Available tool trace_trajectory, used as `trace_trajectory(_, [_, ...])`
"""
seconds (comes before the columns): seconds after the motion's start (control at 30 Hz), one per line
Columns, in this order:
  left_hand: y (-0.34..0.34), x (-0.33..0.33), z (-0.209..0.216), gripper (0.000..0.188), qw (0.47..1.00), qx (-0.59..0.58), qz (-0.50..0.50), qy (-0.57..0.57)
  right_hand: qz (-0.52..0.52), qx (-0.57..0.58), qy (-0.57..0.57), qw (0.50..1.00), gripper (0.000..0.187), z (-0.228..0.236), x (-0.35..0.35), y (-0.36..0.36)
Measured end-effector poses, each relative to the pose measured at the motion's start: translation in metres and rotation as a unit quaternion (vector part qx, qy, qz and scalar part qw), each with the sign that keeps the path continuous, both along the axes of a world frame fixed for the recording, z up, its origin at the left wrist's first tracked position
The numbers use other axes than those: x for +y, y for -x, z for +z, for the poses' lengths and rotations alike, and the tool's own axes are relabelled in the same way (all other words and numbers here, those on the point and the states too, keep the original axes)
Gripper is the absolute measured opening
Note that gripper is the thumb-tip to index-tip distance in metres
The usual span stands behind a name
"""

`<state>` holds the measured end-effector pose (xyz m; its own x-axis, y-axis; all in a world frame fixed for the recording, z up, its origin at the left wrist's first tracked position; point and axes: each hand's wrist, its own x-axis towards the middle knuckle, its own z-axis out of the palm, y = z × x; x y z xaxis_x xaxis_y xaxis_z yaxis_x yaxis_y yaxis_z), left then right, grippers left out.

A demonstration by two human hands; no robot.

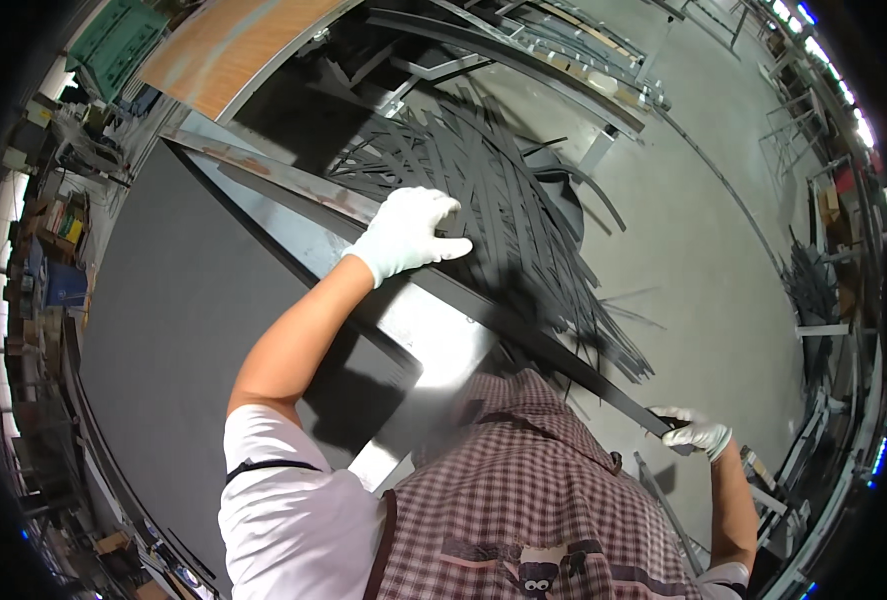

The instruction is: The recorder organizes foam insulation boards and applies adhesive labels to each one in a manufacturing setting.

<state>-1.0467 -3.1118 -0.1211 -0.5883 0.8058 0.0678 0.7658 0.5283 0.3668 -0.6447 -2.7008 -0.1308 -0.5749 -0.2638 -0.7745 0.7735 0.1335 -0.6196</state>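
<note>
A long dark grey strip (pixel 554 355) runs slantwise in front of me, from below my left hand out to the lower right. My right hand (pixel 699 435), in a white glove, is closed around the strip's far right end. Also gloved in white, my left hand (pixel 404 235) lies over the table's edge beside a metal straightedge (pixel 274 180). Its thumb and fingers are spread apart, with nothing visible between them. A large dark grey sheet (pixel 184 310) covers the left of the table, and bare bright metal (pixel 424 335) shows beside it.
A big heap of dark offcut strips (pixel 474 170) hangs down and spreads over the grey floor (pixel 704 250) beyond the table edge. A wooden board (pixel 244 50) stands at the far left. Metal frames and long bars (pixel 524 60) lie at the back. Racks with stacked material line the right.
</note>
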Motion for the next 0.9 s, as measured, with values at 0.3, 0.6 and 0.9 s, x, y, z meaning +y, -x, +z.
trace_trajectory(0.3, [-0.028, -0.012, -0.003, 0.023, 0.965, 0.015, 0.03, 0.262, -0.003, 0.028, 0.032, 0.999, 0.067, -0.002, -0.028, -0.03])
trace_trajectory(0.6, [-0.07, -0.047, 0.017, 0.022, 0.956, 0.009, -0.001, 0.293, -0.036, 0.009, 0.093, 0.995, 0.065, -0.003, -0.07, -0.066])
trace_trajectory(0.9, [-0.129, -0.006, 0.011, 0.021, 0.96, 0.004, -0.027, 0.279, -0.042, -0.007, 0.06, 0.997, 0.067, 0.015, -0.09, -0.067])
